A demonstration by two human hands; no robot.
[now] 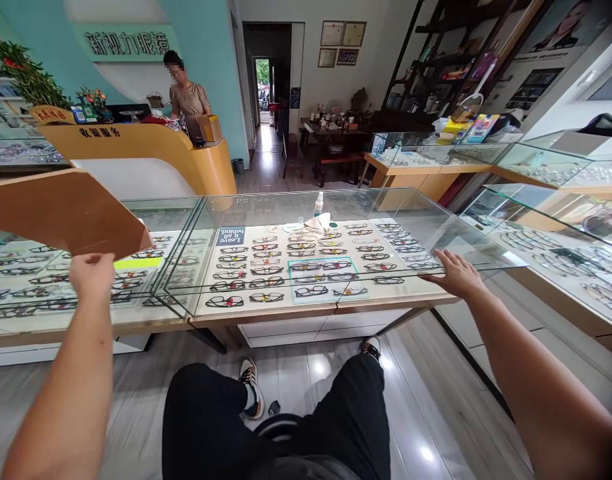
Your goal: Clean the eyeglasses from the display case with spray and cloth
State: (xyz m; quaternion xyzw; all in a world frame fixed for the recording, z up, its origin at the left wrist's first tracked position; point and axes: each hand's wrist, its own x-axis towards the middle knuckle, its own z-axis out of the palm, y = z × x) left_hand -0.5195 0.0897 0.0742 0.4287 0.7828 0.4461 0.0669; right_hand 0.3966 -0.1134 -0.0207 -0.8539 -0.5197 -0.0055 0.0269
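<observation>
My left hand (92, 275) is closed on the lower edge of a flat brown cardboard sheet (61, 210), held up over the left part of the glass display counter (306, 200). My right hand (455, 272) lies open and flat on the right front edge of the counter's glass top. Under the glass, several rows of eyeglasses (266, 270) lie on a white tray, some inside a teal-outlined rectangle (323, 280). A small spray bottle (319, 203) and a crumpled cloth (316, 225) rest on the glass at the far side.
I am seated; my knees and shoes (251, 387) are below the counter. A person (186, 97) stands behind the yellow reception desk (151, 150) at the back left. More glass cases (551, 233) line the right side. A doorway (266, 80) and a table lie beyond.
</observation>
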